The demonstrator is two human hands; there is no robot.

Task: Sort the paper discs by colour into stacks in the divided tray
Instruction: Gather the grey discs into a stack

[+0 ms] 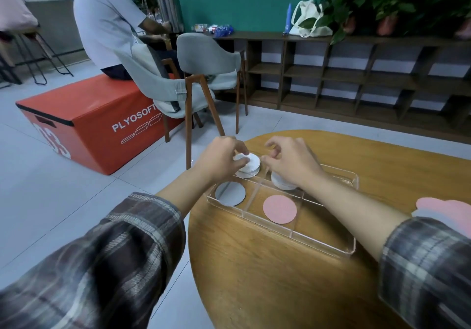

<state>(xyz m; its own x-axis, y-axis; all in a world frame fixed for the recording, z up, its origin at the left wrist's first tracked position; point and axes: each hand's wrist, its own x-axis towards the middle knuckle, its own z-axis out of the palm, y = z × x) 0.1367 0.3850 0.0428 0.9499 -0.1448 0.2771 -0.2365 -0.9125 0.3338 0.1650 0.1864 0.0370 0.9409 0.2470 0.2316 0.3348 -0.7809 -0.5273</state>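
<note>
A clear divided tray (328, 243) lies on the round wooden table (280, 277). My left hand (219, 160) grips a stack of white discs (251, 165) over the tray's far left compartment. My right hand (290, 160) hovers beside it with curled fingers pinched together near the stack's edge; whether it holds anything is unclear. Under my right wrist sits another white stack (281, 182). A grey disc (230, 193) lies in the near left compartment, a pink disc (279, 209) in the one beside it. Loose pink and pale discs (443, 211) lie at the table's right edge.
A grey chair (204, 74) with wooden legs stands just beyond the table. An orange soft box (89, 117) sits on the floor at left with a person seated on it. Dark wooden shelving (356, 79) with plants on top lines the back wall.
</note>
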